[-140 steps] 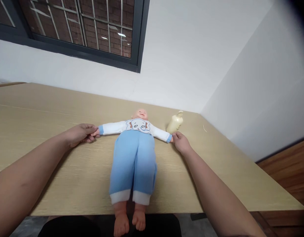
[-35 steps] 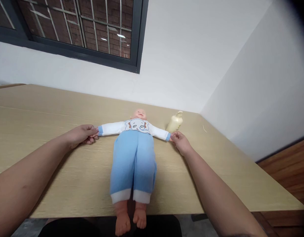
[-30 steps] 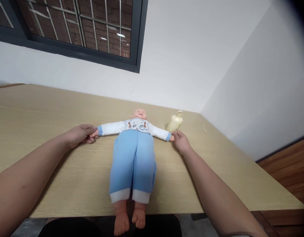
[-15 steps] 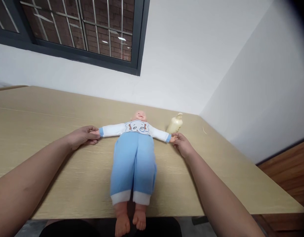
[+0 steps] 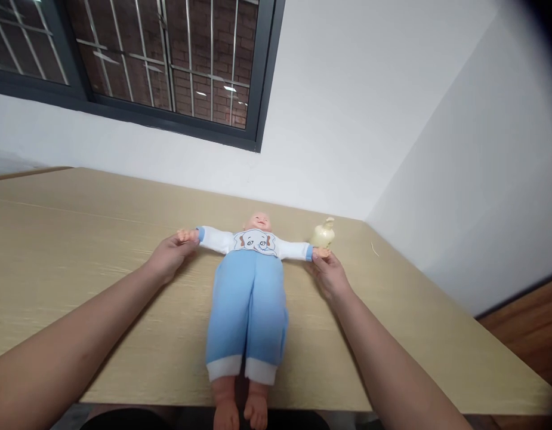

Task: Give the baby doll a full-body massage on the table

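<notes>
A baby doll (image 5: 247, 292) lies on its back on the wooden table (image 5: 136, 352). It wears a white top with an elephant face and light blue trousers, and its bare feet reach past the near edge. The doll's arms are stretched out sideways. My left hand (image 5: 170, 258) is closed around the doll's hand on the left, with the grip coming from below. On the other side, my right hand (image 5: 330, 275) grips the doll's other hand between thumb and fingers. A cream pump bottle (image 5: 323, 235) stands just beyond my right hand, its lower part hidden.
A thin pale strand (image 5: 375, 249) lies on the table to the right of the bottle. White walls (image 5: 324, 119) border the table at the back and right. A dark-framed barred window (image 5: 168, 65) is at upper left, and brown wood panelling (image 5: 526, 316) at lower right.
Both doll arms have been raised a little relative to its body, still in my hands. My left hand has turned and come inward. The whole view has shifted slightly.
</notes>
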Tool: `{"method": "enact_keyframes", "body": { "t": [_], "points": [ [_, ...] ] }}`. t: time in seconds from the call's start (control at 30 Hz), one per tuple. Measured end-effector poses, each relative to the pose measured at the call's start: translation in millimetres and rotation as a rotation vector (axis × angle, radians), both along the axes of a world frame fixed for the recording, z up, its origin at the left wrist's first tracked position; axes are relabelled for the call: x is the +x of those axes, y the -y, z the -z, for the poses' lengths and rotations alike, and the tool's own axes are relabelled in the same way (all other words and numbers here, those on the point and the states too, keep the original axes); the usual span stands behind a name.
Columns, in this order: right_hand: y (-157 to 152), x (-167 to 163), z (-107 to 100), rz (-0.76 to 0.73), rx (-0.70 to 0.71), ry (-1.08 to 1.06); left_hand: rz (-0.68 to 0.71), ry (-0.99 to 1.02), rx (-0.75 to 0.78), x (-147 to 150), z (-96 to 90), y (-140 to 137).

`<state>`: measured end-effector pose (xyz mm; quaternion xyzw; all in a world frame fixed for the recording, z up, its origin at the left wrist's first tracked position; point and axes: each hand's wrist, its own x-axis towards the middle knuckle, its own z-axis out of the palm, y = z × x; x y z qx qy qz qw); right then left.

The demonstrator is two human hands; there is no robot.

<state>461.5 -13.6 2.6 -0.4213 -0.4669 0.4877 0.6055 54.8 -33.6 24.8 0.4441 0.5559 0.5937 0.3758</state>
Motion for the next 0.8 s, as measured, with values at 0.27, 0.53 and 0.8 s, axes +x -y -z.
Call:
{"method": "enact_keyframes", "body": {
  "t": [0.27,0.53,0.8],
  "points": [
    [6,-62,-17,0.064,0.368,0.531,0.206,-0.477,0.267,53,-13.2,5],
    [20,-111,-24,-0.018,0.499,1.052,0.334,-1.032,0.4,88,-2.4,-1],
    [7,-92,-7,0.228,0.482,0.796,0.062,-0.762,0.389,76,-0.8,-3]
  ]
}}
